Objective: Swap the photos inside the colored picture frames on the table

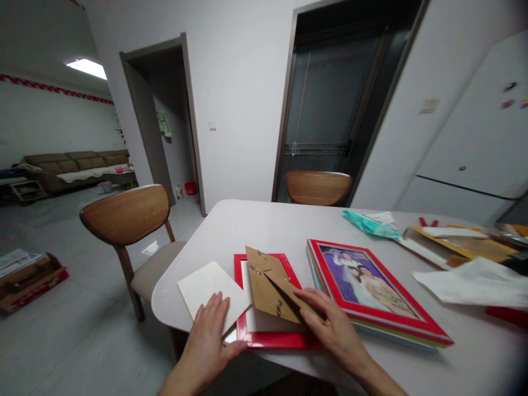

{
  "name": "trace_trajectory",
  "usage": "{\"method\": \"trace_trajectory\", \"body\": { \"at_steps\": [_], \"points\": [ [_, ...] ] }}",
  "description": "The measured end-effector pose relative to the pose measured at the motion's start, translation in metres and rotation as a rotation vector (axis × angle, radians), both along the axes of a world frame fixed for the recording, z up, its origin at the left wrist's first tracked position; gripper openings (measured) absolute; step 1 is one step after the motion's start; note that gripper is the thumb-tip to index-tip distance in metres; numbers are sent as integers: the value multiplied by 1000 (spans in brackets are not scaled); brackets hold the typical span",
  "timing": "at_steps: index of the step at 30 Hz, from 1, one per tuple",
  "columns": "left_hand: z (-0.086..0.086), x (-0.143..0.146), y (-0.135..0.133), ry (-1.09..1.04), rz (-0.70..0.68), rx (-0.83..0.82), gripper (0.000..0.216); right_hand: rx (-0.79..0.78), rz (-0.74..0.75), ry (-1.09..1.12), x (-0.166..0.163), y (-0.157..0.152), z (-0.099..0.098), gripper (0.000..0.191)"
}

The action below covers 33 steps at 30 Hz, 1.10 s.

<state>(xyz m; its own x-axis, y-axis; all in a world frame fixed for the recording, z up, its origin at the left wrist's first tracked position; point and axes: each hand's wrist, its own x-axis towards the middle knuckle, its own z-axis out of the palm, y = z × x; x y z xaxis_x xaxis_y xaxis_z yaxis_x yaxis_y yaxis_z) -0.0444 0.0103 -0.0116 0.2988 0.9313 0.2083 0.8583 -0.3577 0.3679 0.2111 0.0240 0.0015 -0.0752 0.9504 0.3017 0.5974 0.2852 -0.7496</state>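
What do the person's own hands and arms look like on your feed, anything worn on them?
The left hand and right hand are both bare: five-fingered, no gloves, with no ring, watch or bracelet visible. No sleeve shows on the left forearm or right forearm before the picture cuts off.

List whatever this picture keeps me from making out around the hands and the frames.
All in the head view:
- Part of the inside of the red frame: covered by the brown backing board and right hand.
- Underside of the white panel: turned downward; the left hand also covers some of its top.
- Faces of the lower frames: hidden beneath the framed photo.
- White paper: blurred, cut off by the right edge.
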Motion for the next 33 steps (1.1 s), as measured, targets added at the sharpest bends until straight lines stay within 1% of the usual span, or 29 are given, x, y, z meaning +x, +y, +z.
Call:
{"method": "trace_trajectory", "body": {
  "at_steps": [1,3,5,7,9,11,13,15,17,19,22,24,26,28,30,31,33],
  "points": [
    [-4,-8,-1,29,15,-14,64,1,-16,30,1,0,0,34],
    [-11,-23,-3,76,23,-5,58,9,-57,86,2,1,-1,33],
    [-15,-35,-4,90,-7,37,54,10,-103,158,-1,0,-1,33],
    [-13,-44,-4,71,-59,79,52,-4,-145,253,-4,-1,3,33],
    [-4,-48,-2,32,-74,141,48,-24,-170,353,-5,-2,9,34],
    [8,-44,0,-13,-38,248,45,-33,-190,434,-5,-3,17,36],
    [18,-30,4,-55,-17,355,45,-20,-205,495,-2,-3,23,38],
    [22,-6,7,-74,-71,393,45,-2,-210,539,1,-3,27,40],
    [21,22,11,-48,-165,344,42,6,-207,561,4,-4,29,42],
    [17,45,13,9,-217,215,38,1,-209,540,7,-5,30,41],
    [14,63,16,45,-244,48,30,-7,-206,430,11,-7,29,37],
    [17,63,17,25,-266,4,32,9,-185,318,12,-8,25,33],
    [21,57,17,-8,-275,-2,41,39,-166,191,11,-9,22,31],
    [23,51,16,-34,-220,4,46,56,-144,89,8,-8,19,30],
    [24,46,14,-34,-163,-8,48,57,-114,45,4,-7,17,29],
    [24,45,12,-26,-160,-19,49,60,-102,39,2,-6,16,29],
    [25,46,10,-18,-201,-40,55,68,-90,30,-1,-4,14,29]
  ]
}}
